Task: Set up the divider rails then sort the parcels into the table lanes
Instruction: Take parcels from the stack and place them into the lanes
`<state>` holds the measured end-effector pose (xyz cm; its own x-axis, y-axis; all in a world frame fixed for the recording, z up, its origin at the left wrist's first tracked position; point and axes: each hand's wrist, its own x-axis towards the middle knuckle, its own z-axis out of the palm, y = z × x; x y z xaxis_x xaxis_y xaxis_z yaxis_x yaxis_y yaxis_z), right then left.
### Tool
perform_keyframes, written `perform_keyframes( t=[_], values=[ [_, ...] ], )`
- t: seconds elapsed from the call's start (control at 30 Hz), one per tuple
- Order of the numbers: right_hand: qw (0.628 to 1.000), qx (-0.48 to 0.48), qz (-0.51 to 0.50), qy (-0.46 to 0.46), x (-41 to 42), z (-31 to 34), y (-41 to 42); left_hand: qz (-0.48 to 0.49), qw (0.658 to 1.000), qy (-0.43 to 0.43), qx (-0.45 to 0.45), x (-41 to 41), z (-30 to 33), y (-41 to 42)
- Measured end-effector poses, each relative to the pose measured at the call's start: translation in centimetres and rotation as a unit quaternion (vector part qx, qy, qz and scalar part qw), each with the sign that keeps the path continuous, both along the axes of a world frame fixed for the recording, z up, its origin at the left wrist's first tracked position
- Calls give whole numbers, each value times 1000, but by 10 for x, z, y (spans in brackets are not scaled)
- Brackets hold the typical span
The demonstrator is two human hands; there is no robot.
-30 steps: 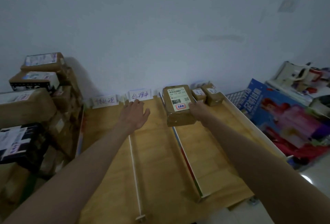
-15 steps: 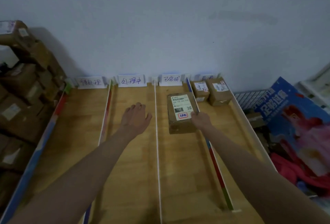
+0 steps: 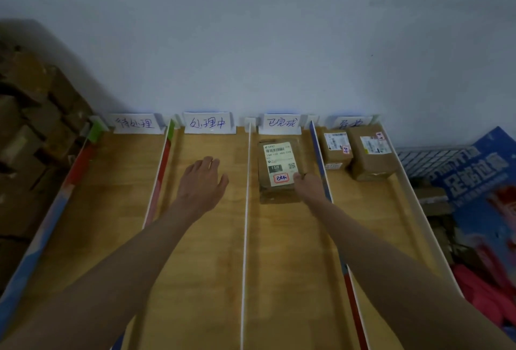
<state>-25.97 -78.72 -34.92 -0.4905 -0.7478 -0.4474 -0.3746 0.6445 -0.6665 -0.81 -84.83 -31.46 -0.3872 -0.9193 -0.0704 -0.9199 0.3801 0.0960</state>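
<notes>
From the head view we see four table lanes. Our right hand [image 3: 308, 186] grips the near right corner of the parcel [image 3: 279, 169] lying in the third lane [image 3: 279, 252]. Two small boxes [image 3: 360, 151] sit in the fourth. Our left hand [image 3: 202, 182] hovers, fingers relaxed, holding nothing.

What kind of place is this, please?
Probably a small parcel sorting station: a wooden table split into lanes by divider rails, handwritten lane signs along the wall, and labelled parcels in the lanes.
</notes>
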Motion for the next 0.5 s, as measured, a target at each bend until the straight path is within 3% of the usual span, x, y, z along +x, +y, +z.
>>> perform_keyframes(
  t=[0.5],
  values=[
    [998,2,-34,-54,-12,-82,-116,22,999,-8,34,1,-89,-79]
  ],
)
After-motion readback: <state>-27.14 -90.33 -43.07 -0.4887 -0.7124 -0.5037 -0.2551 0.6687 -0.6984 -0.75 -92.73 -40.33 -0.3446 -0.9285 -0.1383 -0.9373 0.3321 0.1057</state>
